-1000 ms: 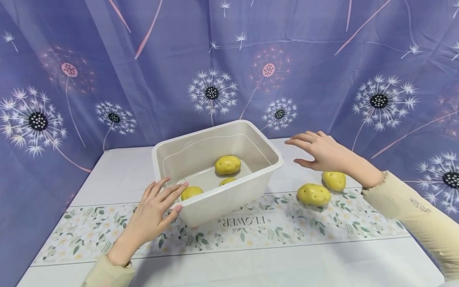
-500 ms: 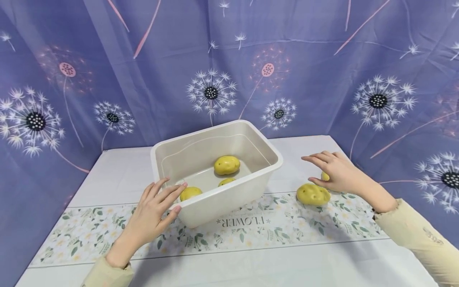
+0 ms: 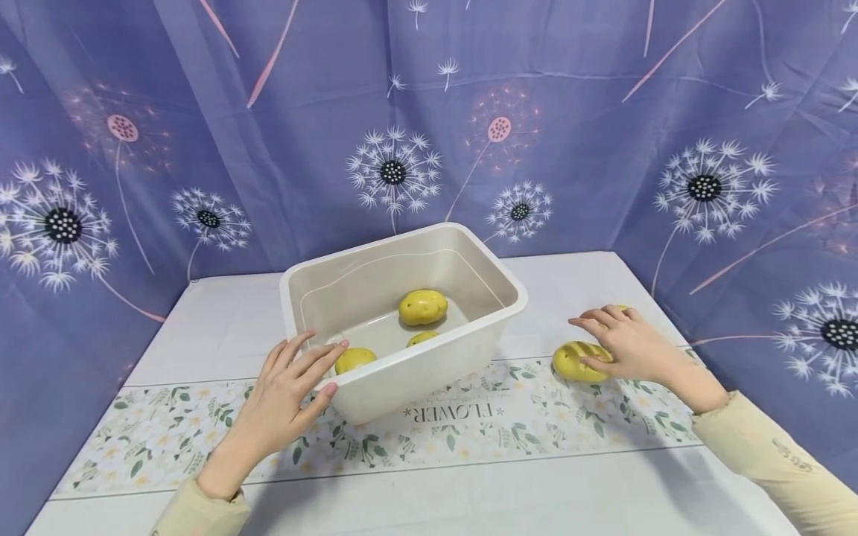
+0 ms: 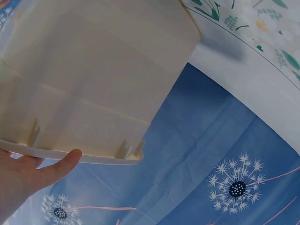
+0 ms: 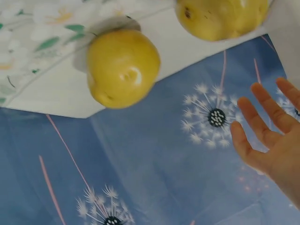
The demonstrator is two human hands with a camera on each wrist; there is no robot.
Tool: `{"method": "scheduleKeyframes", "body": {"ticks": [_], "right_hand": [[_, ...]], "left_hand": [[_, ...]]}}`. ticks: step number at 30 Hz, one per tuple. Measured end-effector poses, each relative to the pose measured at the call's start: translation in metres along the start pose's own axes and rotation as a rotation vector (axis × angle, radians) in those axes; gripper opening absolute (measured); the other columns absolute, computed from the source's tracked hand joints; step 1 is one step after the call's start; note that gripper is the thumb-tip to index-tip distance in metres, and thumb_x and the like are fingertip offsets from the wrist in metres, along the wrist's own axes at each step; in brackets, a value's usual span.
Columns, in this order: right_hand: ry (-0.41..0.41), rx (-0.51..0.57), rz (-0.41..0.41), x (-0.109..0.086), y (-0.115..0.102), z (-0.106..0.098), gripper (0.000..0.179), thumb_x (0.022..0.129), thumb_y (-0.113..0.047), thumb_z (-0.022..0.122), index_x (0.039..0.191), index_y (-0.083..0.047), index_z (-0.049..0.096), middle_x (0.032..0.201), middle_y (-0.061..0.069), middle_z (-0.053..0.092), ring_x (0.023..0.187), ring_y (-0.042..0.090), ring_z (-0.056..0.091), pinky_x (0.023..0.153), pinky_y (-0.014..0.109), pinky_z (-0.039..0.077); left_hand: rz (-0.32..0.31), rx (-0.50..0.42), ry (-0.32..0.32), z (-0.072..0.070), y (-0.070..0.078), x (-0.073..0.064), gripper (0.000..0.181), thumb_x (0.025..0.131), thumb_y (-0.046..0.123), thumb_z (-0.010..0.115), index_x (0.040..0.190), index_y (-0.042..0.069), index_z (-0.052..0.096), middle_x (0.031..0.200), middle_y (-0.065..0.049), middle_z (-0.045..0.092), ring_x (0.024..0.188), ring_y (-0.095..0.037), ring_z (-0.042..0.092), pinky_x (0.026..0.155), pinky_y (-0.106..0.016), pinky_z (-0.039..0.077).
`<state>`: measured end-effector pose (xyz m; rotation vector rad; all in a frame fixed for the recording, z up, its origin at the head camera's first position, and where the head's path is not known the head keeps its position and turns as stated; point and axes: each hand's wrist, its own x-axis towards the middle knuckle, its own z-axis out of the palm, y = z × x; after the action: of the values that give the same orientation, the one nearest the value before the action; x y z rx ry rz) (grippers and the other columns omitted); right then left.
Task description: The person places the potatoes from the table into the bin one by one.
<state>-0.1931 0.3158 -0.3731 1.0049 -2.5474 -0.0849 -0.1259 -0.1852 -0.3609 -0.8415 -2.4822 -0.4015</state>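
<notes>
My left hand rests on the near-left corner of a pale plastic tub, its fingers loosely extended over the rim. In the left wrist view, the thumb lies against the rim from outside. Inside the tub lie yellow potatoes: one in the middle, one near my fingers, one partly hidden by the front wall. My right hand hovers with spread fingers over a potato on the table. Another potato is mostly hidden behind it. Two potatoes show in the right wrist view, apart from the fingers.
A white table carries a printed floral strip across its middle. Purple curtains with dandelion prints hang behind it and at both sides. The tub stands at an angle, left of the loose potatoes.
My right hand has moved away from the tub, rightward and down, to the loose potatoes, and its shadow now falls on the front one. The left hand and the tub stay in place.
</notes>
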Motion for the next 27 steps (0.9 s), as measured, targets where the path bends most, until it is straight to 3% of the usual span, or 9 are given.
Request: {"method": "scheduleKeyframes", "body": {"ticks": [8, 14, 27], "right_hand": [[-0.1, 0.025, 0.043, -0.009, 0.001, 0.023, 0.064, 0.064, -0.042, 0.073, 0.117, -0.012, 0.055, 0.111, 0.012, 0.056, 0.098, 0.028, 0.052, 0.065, 0.045, 0.044], [-0.155, 0.072, 0.085, -0.009, -0.003, 0.03, 0.066, 0.063, -0.041, 0.074, 0.12, -0.012, 0.054, 0.115, 0.015, 0.054, 0.1, 0.03, 0.052, 0.067, 0.046, 0.045], [-0.175, 0.112, 0.074, -0.011, -0.003, 0.044, 0.068, 0.061, -0.038, 0.076, 0.121, -0.016, 0.053, 0.113, 0.013, 0.054, 0.095, 0.029, 0.052, 0.067, 0.045, 0.046]], "left_hand": [[-0.001, -0.003, -0.001, 0.0, 0.0, -0.001, 0.048, 0.088, 0.033, 0.05, 0.135, 0.024, 0.041, 0.127, -0.001, 0.053, 0.127, -0.032, 0.033, 0.099, -0.06, 0.025], [0.003, -0.004, -0.001, -0.001, 0.0, 0.0, 0.048, 0.089, 0.034, 0.049, 0.135, 0.023, 0.041, 0.127, -0.001, 0.053, 0.126, -0.032, 0.034, 0.099, -0.059, 0.024], [0.006, -0.002, -0.006, -0.001, -0.001, 0.0, 0.049, 0.088, 0.033, 0.05, 0.135, 0.024, 0.04, 0.126, 0.0, 0.053, 0.128, -0.03, 0.032, 0.099, -0.059, 0.024]]}}
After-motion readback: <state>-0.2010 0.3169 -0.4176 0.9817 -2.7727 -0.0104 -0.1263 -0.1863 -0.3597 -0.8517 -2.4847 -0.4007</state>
